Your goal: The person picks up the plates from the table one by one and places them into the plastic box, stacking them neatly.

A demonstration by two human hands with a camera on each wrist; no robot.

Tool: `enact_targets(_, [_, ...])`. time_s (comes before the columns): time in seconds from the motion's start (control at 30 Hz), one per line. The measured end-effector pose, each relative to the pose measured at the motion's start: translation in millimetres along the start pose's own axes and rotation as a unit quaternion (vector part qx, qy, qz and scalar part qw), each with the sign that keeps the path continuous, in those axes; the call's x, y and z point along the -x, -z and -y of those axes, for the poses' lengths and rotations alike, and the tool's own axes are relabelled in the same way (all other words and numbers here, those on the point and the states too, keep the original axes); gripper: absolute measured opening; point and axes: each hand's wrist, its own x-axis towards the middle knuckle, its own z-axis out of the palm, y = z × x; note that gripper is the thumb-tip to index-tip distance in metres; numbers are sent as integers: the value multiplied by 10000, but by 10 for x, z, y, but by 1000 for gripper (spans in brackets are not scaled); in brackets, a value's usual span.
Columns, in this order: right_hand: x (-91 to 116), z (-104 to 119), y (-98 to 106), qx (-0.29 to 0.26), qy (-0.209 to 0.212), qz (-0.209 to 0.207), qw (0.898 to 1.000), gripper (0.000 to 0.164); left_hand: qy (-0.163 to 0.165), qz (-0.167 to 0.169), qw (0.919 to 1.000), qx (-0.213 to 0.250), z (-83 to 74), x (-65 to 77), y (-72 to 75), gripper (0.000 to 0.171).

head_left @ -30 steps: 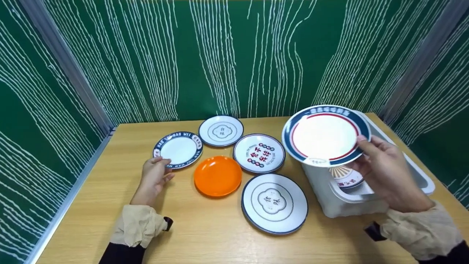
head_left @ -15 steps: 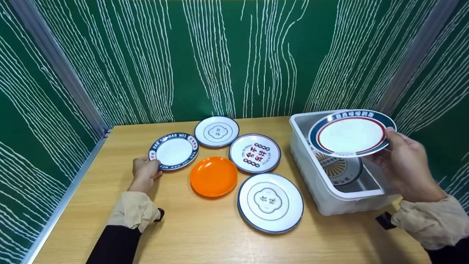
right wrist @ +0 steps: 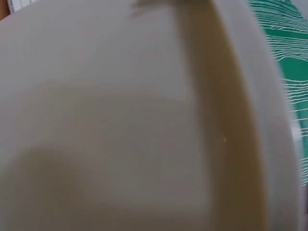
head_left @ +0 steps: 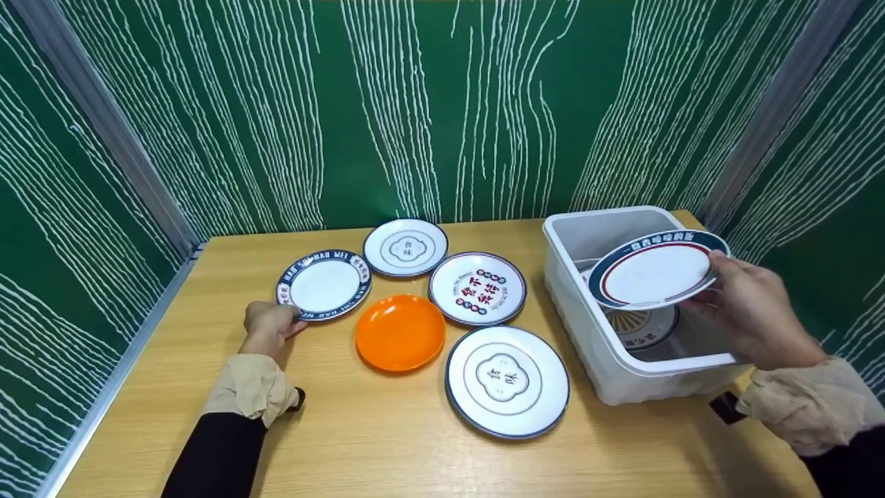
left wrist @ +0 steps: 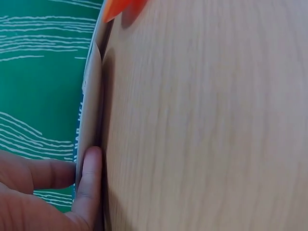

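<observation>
The counter (head_left: 359,443) carries a white bin (head_left: 622,380) with a patterned plate (head_left: 643,339) inside. A large white plate (head_left: 507,382) lies near it, while the red-ringed plate (head_left: 657,273) is held tilted above the bin's mouth, perhaps so its edge clears the wall. Left of centre lie the blue-rimmed plate (head_left: 325,285) and the orange plate (head_left: 400,333). The right hand (head_left: 757,311) grips the red-ringed rim, seemingly to leave the far edge free. The left hand (head_left: 269,324) pinches the blue rim; whether that plate is fully lifted, I can't tell.
</observation>
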Motion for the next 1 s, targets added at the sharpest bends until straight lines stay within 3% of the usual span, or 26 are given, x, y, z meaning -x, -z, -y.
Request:
enact_targets(0.2, [-120, 53, -20, 564, -595, 65, 9966, 37, 144, 13, 9998, 158, -17, 12, -4, 65])
enact_targets(0.37, [-213, 49, -40, 904, -879, 371, 9913, 51, 213, -61, 9997, 115, -40, 20, -9, 66])
enact_targets(0.47, [-247, 19, -42, 751, -966, 533, 9910, 54, 203, -58, 9997, 116, -52, 25, -11, 67])
enact_targets(0.7, [-296, -19, -72, 792, -1089, 684, 9885, 33, 47, -86, 10000, -18, -71, 37, 24, 56])
enact_targets(1.0, [-305, -21, -30, 844, -1424, 781, 9831, 33, -94, 71, 9999, 40, -83, 81, 50, 58])
